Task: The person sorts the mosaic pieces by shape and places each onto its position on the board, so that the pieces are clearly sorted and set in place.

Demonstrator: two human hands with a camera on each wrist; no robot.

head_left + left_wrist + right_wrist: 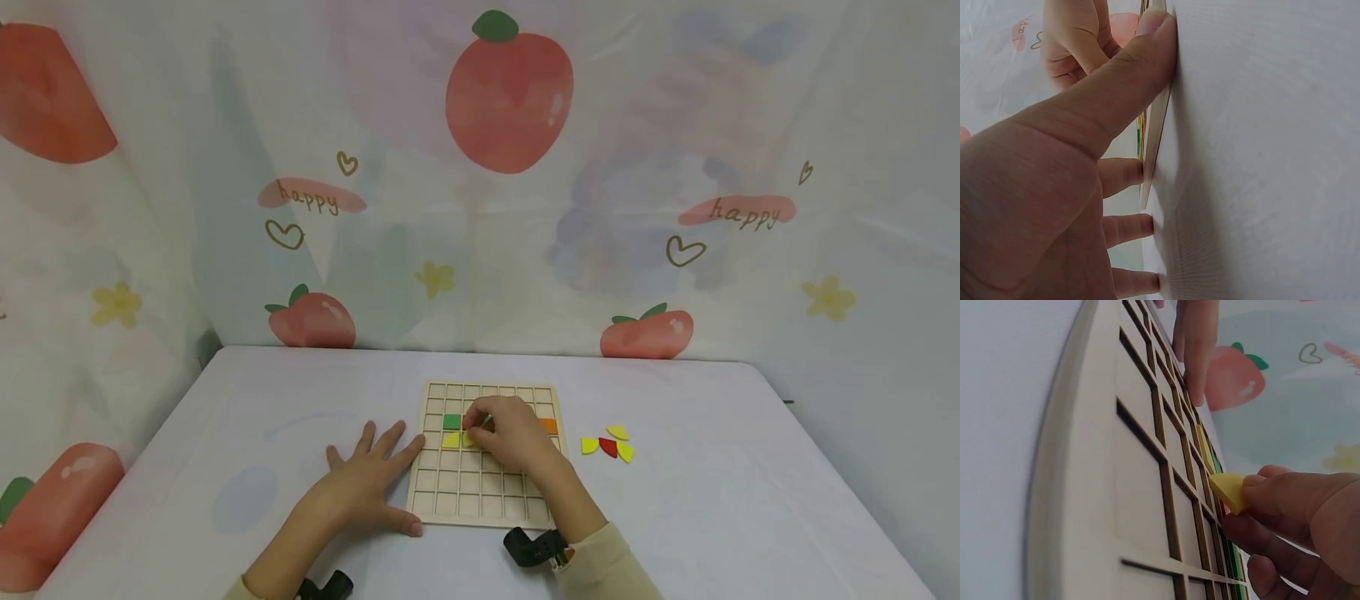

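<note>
a yellow piece (1229,492) is pinched between the thumb and fingers of the right hand (510,435), held low over the grid board (482,483); whether its lower tip already touches the wood, i cannot tell. the left hand (366,493) is spread and grips nothing, its thumb and forefinger resting at the board's near left edge while other fingertips stand on the surface (720,508). that looks like steadying.

the step in hand seems to be setting this piece into a cell. just left of the pinching fingers sits another yellow piece (450,440), in a cell in the same row, and beyond that one, a green square (452,422). an orange piece (549,427) lies on the board to the right of the right hand; some coloured bits are partly hidden behind the fingers.

the next move, i judge, calls for turning the corner to match the cell, lowering it flat and letting go without nudging its neighbour. farther right of the right fingers, off the board, wait loose yellow pieces (590,446) and a red piece (608,447).
</note>
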